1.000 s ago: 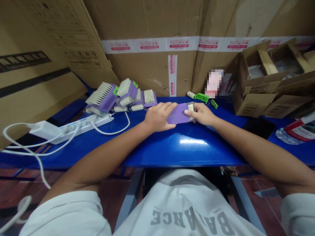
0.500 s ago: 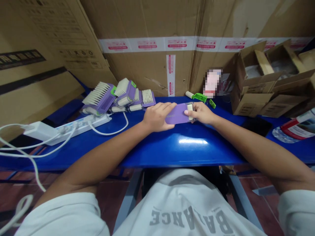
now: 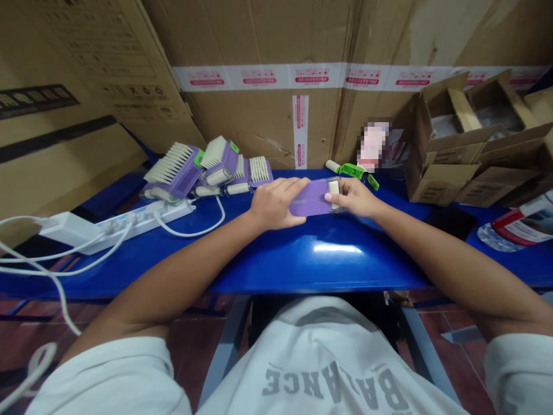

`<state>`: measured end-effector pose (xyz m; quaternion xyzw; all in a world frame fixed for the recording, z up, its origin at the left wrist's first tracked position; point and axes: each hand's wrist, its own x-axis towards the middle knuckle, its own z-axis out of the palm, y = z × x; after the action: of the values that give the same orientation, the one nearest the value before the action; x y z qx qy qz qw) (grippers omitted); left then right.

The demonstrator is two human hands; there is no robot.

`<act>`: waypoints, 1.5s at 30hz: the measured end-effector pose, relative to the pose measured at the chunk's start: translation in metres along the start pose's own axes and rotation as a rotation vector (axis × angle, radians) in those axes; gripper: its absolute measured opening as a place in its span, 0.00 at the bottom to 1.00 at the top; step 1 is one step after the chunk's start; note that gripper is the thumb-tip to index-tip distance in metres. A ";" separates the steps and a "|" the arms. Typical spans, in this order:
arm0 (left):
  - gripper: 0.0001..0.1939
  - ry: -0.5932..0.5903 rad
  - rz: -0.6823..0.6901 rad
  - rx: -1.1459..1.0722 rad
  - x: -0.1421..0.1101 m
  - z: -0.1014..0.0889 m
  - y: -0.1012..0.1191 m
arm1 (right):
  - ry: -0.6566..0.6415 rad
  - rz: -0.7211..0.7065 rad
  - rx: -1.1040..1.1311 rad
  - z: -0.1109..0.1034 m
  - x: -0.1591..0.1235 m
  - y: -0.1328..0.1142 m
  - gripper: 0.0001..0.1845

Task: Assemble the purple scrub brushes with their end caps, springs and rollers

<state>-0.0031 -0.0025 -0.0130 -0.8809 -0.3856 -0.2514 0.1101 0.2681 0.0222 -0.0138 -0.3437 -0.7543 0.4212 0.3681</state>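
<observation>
A flat purple device point(image 3: 311, 203) with a cream roller at its right end lies just above the blue table point(image 3: 276, 259). My left hand point(image 3: 273, 203) wraps round its left end, fingers closed over the top. My right hand point(image 3: 354, 197) pinches its right end, thumb pressed on the cream roller. To the left, a pile of purple brush units with cream bristles point(image 3: 203, 170) lies against the cardboard. A green part with a cream roller point(image 3: 348, 169) rests just behind my right hand.
A white power strip point(image 3: 129, 223) with white cables lies on the left. Tall cardboard boxes point(image 3: 276, 69) wall the back. Open small cardboard boxes point(image 3: 466, 144) stand at the right. A red and white packet point(image 3: 527, 226) sits at the right edge.
Both hands keep their hold on the purple device. It has shifted very slightly; otherwise only the head camera moved a little.
</observation>
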 end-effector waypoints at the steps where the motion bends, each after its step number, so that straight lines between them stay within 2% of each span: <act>1: 0.45 -0.013 -0.038 -0.017 0.000 -0.002 0.000 | 0.049 -0.055 -0.054 -0.002 -0.001 0.000 0.39; 3: 0.48 -0.049 -0.129 -0.050 0.001 -0.005 0.002 | 0.094 -0.177 -0.170 -0.006 -0.003 -0.003 0.54; 4: 0.49 -0.071 -0.171 -0.067 0.002 -0.007 0.002 | 0.076 -0.223 -0.223 -0.008 -0.004 -0.005 0.62; 5: 0.50 -0.101 -0.200 -0.083 0.002 -0.008 0.003 | 0.040 -0.251 -0.268 -0.010 -0.005 -0.007 0.64; 6: 0.51 -0.137 -0.211 -0.101 0.002 -0.009 0.003 | 0.000 -0.265 -0.306 -0.012 -0.006 -0.009 0.63; 8: 0.51 -0.202 -0.195 -0.139 0.003 -0.010 0.002 | -0.045 -0.265 -0.354 -0.013 -0.007 -0.011 0.53; 11: 0.51 -0.243 -0.144 -0.214 0.004 -0.011 -0.002 | -0.039 -0.226 -0.356 -0.010 -0.008 -0.013 0.43; 22: 0.50 -0.382 -0.180 -0.418 0.009 -0.023 -0.004 | -0.076 -0.077 -0.140 -0.005 -0.004 -0.011 0.42; 45: 0.46 -0.393 -0.159 -0.450 0.011 -0.020 -0.008 | -0.098 -0.012 -0.060 -0.005 -0.002 -0.009 0.40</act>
<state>-0.0100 0.0017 0.0101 -0.8820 -0.4017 -0.1634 -0.1843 0.2716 0.0190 -0.0043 -0.3291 -0.7857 0.4125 0.3229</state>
